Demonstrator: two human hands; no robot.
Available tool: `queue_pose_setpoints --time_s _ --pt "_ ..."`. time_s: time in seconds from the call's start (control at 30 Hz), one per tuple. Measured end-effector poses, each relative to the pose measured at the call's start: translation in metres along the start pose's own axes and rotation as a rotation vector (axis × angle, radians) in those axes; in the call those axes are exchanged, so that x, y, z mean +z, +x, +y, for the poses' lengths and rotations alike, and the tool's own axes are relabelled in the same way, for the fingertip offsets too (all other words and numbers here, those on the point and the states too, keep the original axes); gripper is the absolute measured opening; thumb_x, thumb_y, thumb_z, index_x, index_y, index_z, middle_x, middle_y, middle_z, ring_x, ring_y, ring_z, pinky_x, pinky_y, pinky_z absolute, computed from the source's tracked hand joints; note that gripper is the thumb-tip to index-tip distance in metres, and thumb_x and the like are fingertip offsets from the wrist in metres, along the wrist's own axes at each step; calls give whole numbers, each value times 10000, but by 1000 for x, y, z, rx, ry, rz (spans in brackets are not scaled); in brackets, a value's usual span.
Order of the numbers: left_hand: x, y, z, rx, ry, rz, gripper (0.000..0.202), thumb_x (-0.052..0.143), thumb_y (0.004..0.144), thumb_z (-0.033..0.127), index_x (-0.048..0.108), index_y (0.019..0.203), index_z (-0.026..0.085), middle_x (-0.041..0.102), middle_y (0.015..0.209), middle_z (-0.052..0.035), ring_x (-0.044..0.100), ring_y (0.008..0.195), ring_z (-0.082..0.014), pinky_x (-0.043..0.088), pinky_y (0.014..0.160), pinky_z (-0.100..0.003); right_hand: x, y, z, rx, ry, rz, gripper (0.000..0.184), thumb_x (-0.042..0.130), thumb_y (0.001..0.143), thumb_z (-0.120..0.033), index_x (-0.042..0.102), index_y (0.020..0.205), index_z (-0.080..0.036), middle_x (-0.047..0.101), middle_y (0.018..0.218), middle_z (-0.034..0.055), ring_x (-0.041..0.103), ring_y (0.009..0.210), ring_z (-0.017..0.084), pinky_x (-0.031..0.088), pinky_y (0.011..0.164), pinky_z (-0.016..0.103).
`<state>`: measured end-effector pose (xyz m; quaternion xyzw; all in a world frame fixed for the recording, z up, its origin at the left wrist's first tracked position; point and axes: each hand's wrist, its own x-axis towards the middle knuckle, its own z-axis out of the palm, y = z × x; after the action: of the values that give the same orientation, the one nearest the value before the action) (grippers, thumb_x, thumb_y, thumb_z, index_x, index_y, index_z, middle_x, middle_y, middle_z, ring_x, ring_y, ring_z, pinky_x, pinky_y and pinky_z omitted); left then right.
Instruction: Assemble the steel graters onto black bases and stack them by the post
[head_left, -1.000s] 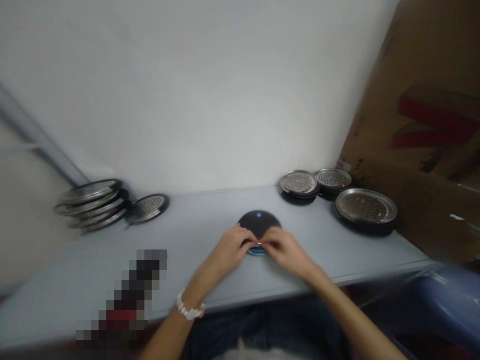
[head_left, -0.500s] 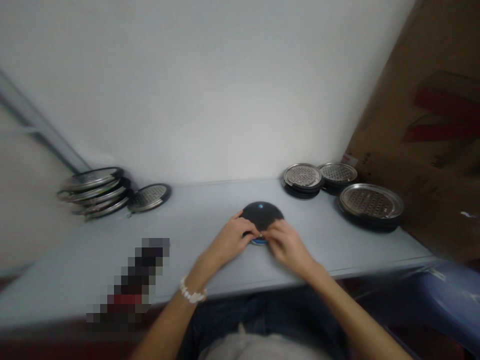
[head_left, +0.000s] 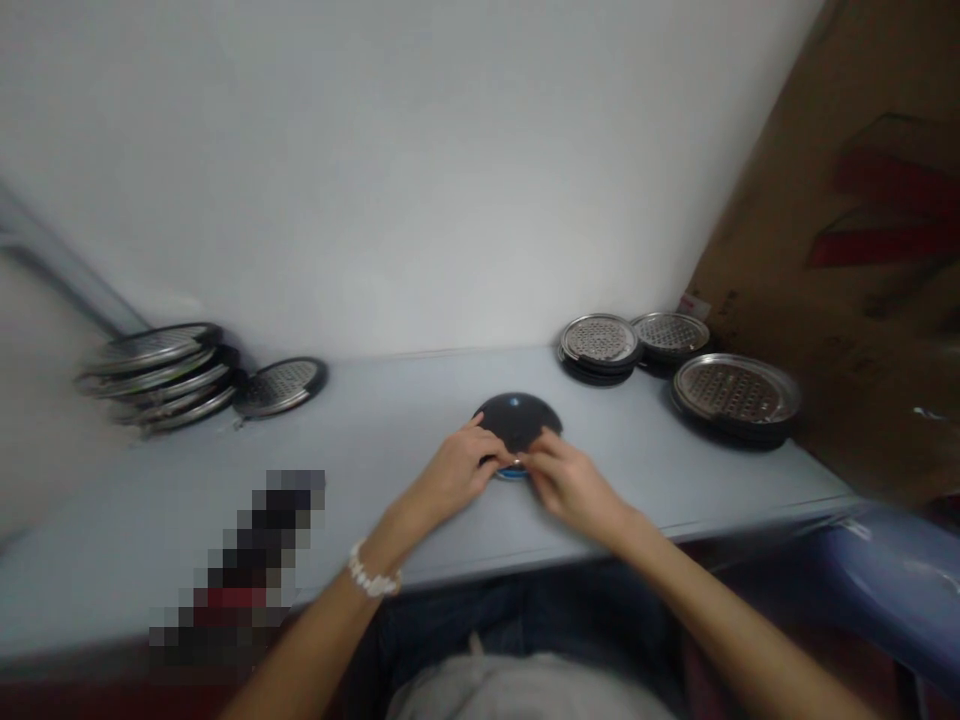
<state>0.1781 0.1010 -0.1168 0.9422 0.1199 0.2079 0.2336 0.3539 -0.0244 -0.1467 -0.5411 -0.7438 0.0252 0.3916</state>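
A dark domed disc (head_left: 517, 420) with a small blue spot on top lies on the pale grey table (head_left: 390, 420), at the middle of its far half, with a blue rim (head_left: 513, 473) showing beneath its near edge. The left hand (head_left: 457, 478) is curled around the disc's near left edge, fingers closed on it. The right hand (head_left: 574, 490) comes in from the near right, its fingertips (head_left: 536, 465) pinched together on a small shiny metal piece (head_left: 517, 462) at the disc's near edge, touching the left hand's fingers. A white beaded bracelet (head_left: 373, 572) circles the left wrist. To the far left sit a leaning stack of perforated steel covers (head_left: 154, 375) and one single cover (head_left: 281, 387). To the far right are three more black-rimmed stacks (head_left: 598, 340) (head_left: 670, 333) (head_left: 736, 392), just before a leaning cardboard sheet (head_left: 840, 300). Near left on the table lies a pixelated object (head_left: 247, 570), too blurred to identify.
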Motion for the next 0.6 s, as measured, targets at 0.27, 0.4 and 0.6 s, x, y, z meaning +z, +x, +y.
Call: queue_pose_setpoints --time_s 0.27,0.4,0.6 --pt "3 2 4 14 120 -9 204 571 928 79 727 880 202 757 898 -9 695 906 -180 267 1217 -518 -8 3 2 13 14 -48 270 497 927 -45 716 973 -196 646 993 86 630 960 216 546 875 353" --pt "4 7 3 126 123 -46 206 554 960 123 739 910 201 736 928 -24 669 934 -184 330 1185 -491 -13 -1 10 19 45 -49 225 518 935 -81 710 902 -193 649 950 79 634 936 212 531 864 336" --pt "3 10 5 52 -57 -30 222 555 989 216 766 1058 213 717 1016 -61 650 962 -191 519 935 -334 -16 -3 16 92 95 -22 195 504 961 -106 677 926 -190 642 957 74 629 898 199 524 821 327"
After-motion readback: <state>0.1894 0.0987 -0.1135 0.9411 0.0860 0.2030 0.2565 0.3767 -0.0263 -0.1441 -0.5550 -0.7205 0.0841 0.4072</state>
